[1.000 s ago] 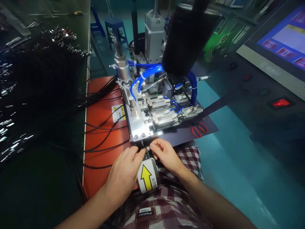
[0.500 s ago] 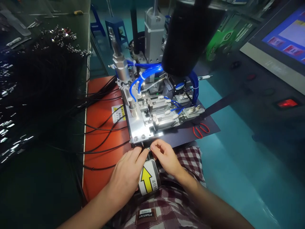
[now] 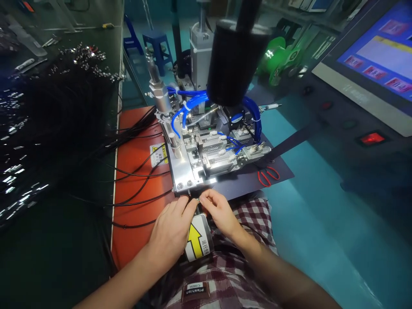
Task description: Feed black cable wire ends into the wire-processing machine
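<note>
At the front edge of a metal machine (image 3: 188, 169) with blue air hoses, my two hands meet fingertip to fingertip. My left hand (image 3: 170, 227) has its fingers bent over the front edge, thumb pointing at the right hand. My right hand (image 3: 220, 212) is closed in a pinch. Between the fingertips shows a small shiny metal piece (image 3: 198, 200), too small and half covered to identify. Just below the hands, a white label with a yellow arrow (image 3: 196, 240) faces up. The left fingertips are partly hidden behind the hand.
Black cables (image 3: 138, 201) run across the orange surface (image 3: 128, 240) from a large cable bundle (image 3: 64, 107) on the left. Red-handled scissors (image 3: 268, 175) lie on the dark plate at right. A black cylinder (image 3: 234, 64) hangs over the machine. A touchscreen (image 3: 380, 60) stands at upper right.
The whole view has shifted slightly, so machine and hands appear a little further left. Both hands stay together at the machine's front edge with hardly any change in grip.
</note>
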The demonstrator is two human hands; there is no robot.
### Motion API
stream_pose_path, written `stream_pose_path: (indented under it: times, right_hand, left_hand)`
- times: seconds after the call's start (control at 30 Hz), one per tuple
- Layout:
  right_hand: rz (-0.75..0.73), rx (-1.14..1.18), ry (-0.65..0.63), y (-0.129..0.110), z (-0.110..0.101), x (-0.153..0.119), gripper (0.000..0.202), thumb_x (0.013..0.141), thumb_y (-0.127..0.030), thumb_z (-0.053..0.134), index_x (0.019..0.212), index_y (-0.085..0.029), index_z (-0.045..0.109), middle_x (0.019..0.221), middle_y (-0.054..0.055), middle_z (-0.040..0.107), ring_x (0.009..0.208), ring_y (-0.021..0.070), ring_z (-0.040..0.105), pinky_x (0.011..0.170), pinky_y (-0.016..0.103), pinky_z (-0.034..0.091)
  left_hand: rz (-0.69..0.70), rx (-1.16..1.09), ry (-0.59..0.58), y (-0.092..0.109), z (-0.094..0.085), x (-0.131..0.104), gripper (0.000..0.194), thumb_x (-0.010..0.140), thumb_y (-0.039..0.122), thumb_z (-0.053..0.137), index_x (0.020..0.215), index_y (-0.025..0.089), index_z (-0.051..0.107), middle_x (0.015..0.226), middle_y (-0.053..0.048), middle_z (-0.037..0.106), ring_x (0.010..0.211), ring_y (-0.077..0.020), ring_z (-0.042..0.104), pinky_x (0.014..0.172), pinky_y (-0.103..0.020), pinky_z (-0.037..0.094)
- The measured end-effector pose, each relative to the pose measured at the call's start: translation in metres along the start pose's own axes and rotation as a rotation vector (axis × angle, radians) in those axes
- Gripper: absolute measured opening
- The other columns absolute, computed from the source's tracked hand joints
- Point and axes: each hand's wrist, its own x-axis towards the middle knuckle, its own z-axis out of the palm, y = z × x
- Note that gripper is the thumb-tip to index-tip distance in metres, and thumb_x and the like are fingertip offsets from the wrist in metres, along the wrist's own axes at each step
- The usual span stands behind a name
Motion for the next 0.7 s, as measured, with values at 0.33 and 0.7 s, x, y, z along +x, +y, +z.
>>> stream_pose_path:
  times: [0.33,0.7]
  right_hand:
    - [0.008,0.082,-0.046,0.005,0.001,0.002,0.025,0.082,-0.039,0.056,0.07,-0.019,0.047,0.053,-0.007,0.044,0.049,0.0097,0.04,0.051,0.023,0.031]
    - [0.03,0.097,-0.034,0.004,-0.005,0.002,0.03,0.081,-0.045,0.056,0.07,-0.017,0.051,0.06,-0.004,0.049,0.049,0.0089,0.043,0.051,0.023,0.032]
  left_hand:
    - [-0.119,-0.221,0.123,-0.01,-0.003,-0.031,0.039,0.086,0.005,0.032,0.12,0.014,0.049,0.109,-0.012,0.053,0.101,-0.0197,0.053,0.085,-0.031,0.049]
    - [-0.186,0.252,0.142,-0.001,0.009,-0.064,0.044,0.091,0.027,0.037,0.134,0.017,0.039,0.128,-0.012,0.052,0.114,-0.0268,0.049,0.081,-0.035,0.051]
